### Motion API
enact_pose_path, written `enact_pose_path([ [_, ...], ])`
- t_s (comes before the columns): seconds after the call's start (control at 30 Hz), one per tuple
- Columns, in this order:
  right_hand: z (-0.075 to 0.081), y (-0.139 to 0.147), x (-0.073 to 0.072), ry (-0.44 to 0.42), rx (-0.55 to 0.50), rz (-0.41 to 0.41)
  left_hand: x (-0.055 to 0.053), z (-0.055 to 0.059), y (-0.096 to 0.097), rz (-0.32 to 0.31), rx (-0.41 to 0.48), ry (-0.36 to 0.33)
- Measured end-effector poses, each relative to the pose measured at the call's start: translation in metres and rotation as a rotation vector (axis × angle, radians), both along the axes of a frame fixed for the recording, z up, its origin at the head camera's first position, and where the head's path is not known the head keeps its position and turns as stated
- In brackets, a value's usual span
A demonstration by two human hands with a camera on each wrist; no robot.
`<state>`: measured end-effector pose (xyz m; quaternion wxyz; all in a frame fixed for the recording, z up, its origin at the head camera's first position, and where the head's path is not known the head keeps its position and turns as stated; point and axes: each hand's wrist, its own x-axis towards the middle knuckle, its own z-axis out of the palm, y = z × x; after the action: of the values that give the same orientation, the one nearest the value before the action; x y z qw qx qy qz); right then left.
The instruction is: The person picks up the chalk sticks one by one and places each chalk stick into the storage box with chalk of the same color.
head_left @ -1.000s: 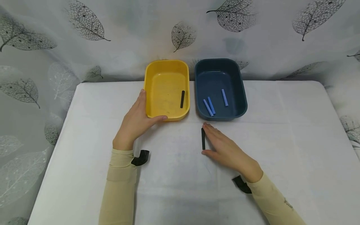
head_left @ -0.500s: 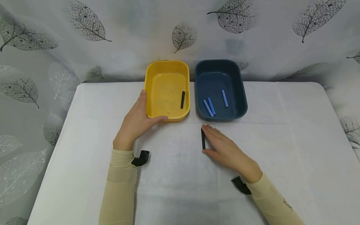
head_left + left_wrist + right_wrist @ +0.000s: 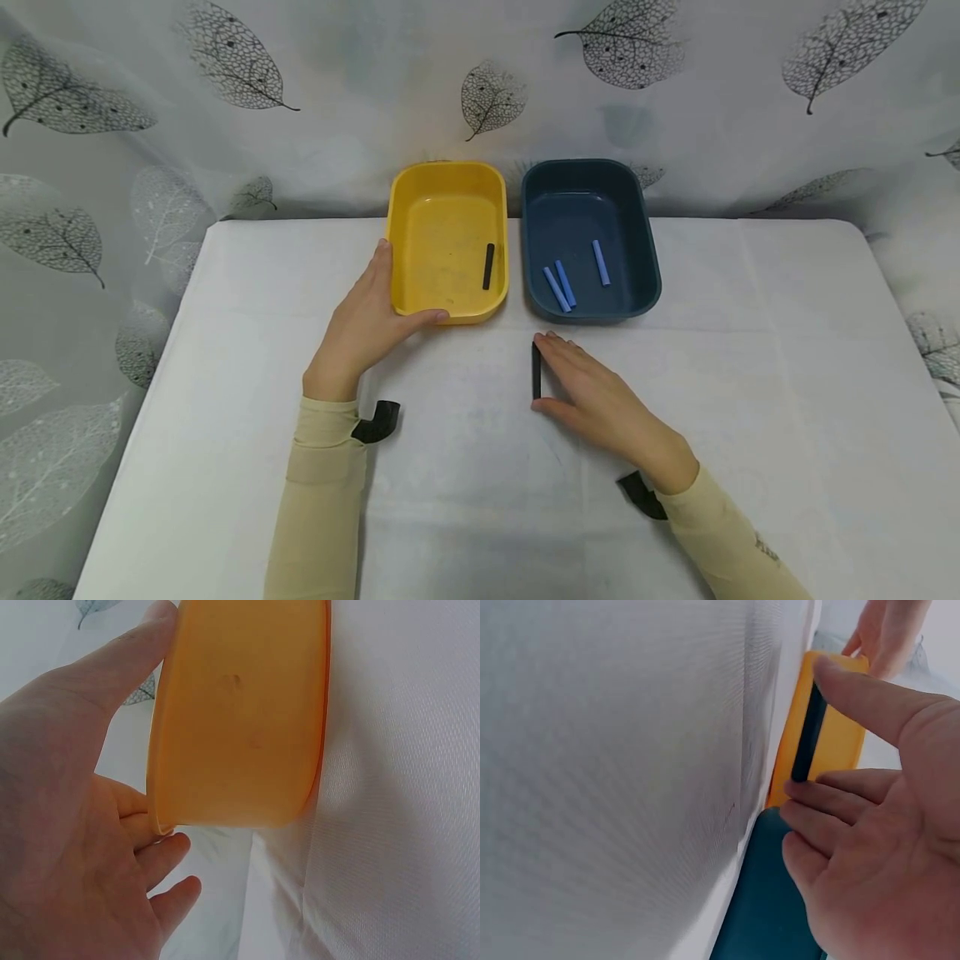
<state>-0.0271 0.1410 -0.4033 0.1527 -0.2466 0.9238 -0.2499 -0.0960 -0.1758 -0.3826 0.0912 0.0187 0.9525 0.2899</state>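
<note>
My right hand pinches a black chalk stick lengthwise, thumb at its near end and fingertips at its far end. In the right wrist view the chalk spans the gap between thumb and fingers, with the palm bare behind it. My left hand holds the near left corner of a yellow plastic bin, thumb along the front rim and fingers along the left side. In the left wrist view the bin's front wall stands beside the thumb. Another black chalk stick lies inside this bin.
A dark blue bin stands right of the yellow one, both at the table's back edge. Three blue chalk sticks lie in it. White cloth covers the table; leaf-patterned fabric hangs behind. Black straps stick out at both wrists.
My right hand has shifted slightly left with the black chalk stick between its fingertips. The left hand and both bins stay in place.
</note>
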Motion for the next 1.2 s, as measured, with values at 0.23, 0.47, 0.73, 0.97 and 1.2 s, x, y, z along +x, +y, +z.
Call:
enact_pose_path([
  [0.23,0.005,-0.005,0.004,0.019,-0.016,-0.001,-0.001,-0.001,0.000,0.000,-0.004,0.000],
  [0.47,0.018,-0.012,0.003,0.036,-0.061,-0.007,0.000,0.000,-0.001,-0.005,-0.007,0.006],
  [0.73,0.029,-0.017,0.000,0.022,-0.058,-0.016,0.001,-0.001,-0.001,0.004,-0.005,0.002],
  [0.97,0.033,-0.020,-0.005,0.011,-0.068,-0.025,0.001,-0.001,-0.001,0.003,0.003,0.006],
  [1.2,0.036,-0.027,-0.011,0.031,-0.086,-0.030,0.001,-0.001,0.000,0.013,0.007,-0.002],
])
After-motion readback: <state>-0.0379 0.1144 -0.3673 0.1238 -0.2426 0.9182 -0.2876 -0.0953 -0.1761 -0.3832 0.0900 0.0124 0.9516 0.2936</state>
